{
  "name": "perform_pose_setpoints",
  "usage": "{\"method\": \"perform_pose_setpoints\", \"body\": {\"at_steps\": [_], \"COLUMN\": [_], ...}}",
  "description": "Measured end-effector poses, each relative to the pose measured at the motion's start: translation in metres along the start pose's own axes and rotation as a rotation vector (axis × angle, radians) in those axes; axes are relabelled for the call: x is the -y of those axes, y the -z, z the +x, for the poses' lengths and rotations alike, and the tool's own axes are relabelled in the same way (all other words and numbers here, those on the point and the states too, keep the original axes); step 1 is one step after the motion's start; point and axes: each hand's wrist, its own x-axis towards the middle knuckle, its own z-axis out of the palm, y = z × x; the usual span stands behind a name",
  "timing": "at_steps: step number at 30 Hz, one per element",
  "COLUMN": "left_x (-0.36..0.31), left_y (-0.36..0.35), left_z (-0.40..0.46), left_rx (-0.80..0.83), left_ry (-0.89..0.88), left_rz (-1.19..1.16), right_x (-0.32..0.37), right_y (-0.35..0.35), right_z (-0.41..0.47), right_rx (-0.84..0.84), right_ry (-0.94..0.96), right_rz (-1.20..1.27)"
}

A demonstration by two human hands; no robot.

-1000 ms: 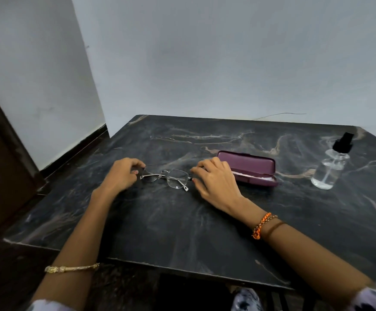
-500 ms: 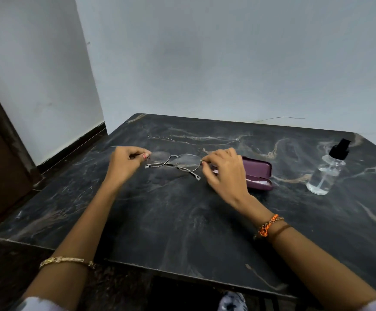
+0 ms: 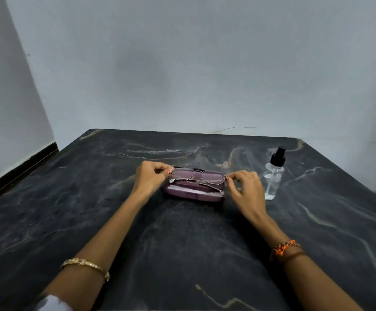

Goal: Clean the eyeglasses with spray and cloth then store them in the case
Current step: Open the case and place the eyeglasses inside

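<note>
The dark marble table (image 3: pixel 182 254) fills the lower view; its near edge is cut off by the frame. The purple case (image 3: pixel 193 191) lies at table centre, lid open; its interior is mostly hidden behind the eyeglasses (image 3: pixel 197 176), which are held just over it with temples folded. Whether the frame touches the case cannot be determined. The left hand (image 3: pixel 149 178), at 9 o'clock of the eyeglasses, pinches the left end of the frame between curled fingers. The right hand (image 3: pixel 245 187), at 3 o'clock, pinches the right end likewise. The spray bottle (image 3: pixel 273 176) stands upright at 3 o'clock of the case, just beyond the right hand, apart from it. A cleaning cloth cannot be made out.
</note>
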Motion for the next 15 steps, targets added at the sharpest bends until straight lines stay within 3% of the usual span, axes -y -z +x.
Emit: {"method": "perform_pose_setpoints", "body": {"at_steps": [8, 15], "left_x": [0.011, 0.016], "left_y": [0.004, 0.004], "left_z": [-0.008, -0.011], "left_rx": [0.073, 0.166], "left_ry": [-0.035, -0.024], "left_rz": [0.145, 0.060], "right_x": [-0.004, -0.010], "right_y": [0.000, 0.002], "right_z": [-0.001, -0.003], "right_rx": [0.181, 0.235], "right_ry": [0.062, 0.062], "right_rz": [-0.121, -0.143]}}
